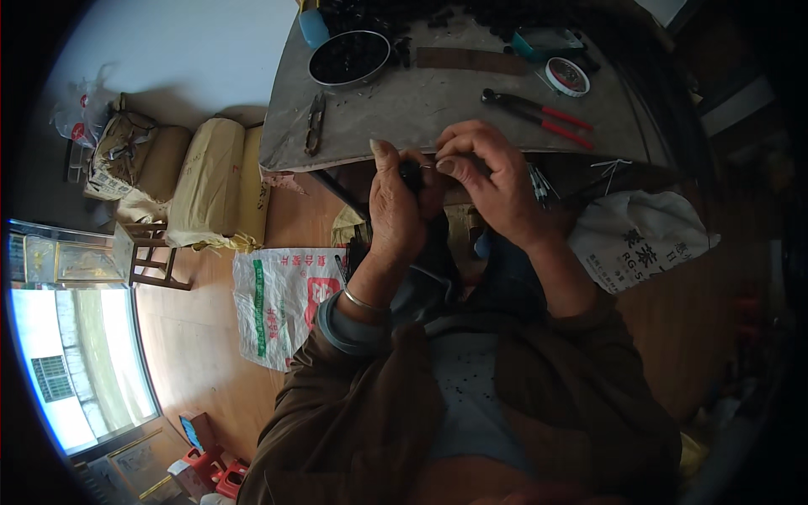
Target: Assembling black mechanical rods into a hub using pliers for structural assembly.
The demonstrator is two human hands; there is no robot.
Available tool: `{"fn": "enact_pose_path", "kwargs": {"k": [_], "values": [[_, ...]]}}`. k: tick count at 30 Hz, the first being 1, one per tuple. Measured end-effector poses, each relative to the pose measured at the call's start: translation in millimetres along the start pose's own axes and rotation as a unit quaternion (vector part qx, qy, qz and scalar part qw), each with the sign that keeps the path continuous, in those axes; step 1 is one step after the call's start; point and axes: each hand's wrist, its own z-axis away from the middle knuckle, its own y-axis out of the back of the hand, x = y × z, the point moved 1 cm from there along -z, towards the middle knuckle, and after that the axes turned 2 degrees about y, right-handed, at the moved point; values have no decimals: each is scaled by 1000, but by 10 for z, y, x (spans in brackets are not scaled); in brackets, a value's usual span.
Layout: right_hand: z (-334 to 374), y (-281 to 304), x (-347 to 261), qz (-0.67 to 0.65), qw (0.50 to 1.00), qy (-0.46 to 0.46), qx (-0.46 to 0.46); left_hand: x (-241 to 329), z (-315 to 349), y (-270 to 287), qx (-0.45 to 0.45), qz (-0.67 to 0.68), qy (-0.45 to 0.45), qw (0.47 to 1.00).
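Observation:
Just past the table's near edge, my left hand (394,206) is closed around a small black part (411,174), its thumb pointing up. My right hand (501,189) comes in from the right with thumb and forefinger pinched beside that part. A thin, light sliver, perhaps a wire or pin, shows at its fingertips, too small to name. Beyond my hands, pincers with red handles (551,118) lie on the grey table (396,118). A pair of dark snips (315,124) rests near the left edge.
On the table are a metal-rimmed bowl (347,84) of black pieces, a brown flat strip (471,59), a white round tub (567,77) and a teal box (547,40). Sacks (206,181) and a wooden stool (151,252) stand left; a white bag (644,236) hangs right.

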Motion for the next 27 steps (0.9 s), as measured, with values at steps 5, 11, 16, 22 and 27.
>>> {"fn": "enact_pose_path", "kwargs": {"k": [5,11,16,22,27], "values": [[-57,734,630,192,971,-123,69,5,-7,91,30,0,-35,999],[69,1172,956,438,893,-50,-91,-34,-66,-36,84,-25,-31,996],[33,1217,1132,452,888,2,-77,-36,14,-67,57,-74,-63,994],[39,1258,1224,428,901,44,-52,-94,20,-90,9,-194,-155,969],[80,1065,548,78,957,-279,25,-90,-4,-123,38,-193,-155,968]]}}
